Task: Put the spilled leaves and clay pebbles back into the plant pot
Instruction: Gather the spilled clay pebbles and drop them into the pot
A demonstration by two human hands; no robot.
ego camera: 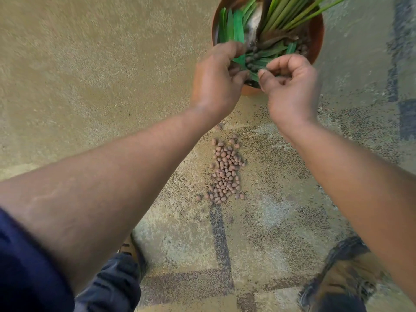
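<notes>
A terracotta plant pot [317, 32] stands on the carpet at the top, with green stalks rising from it and cut green leaves [235, 28] lying inside over dark pebbles. My left hand [216, 79] hovers over the pot's near rim, its fingers pinched on green leaves. My right hand [290, 84] is beside it over the rim, fingers curled; whether it holds anything is hidden. A pile of brown clay pebbles [226, 170] lies on the carpet below both hands, between my forearms.
The floor is a tan carpet [90, 86] with dark blue stripes at the right edge and near my feet. My shoes [344, 280] and dark trousers show at the bottom.
</notes>
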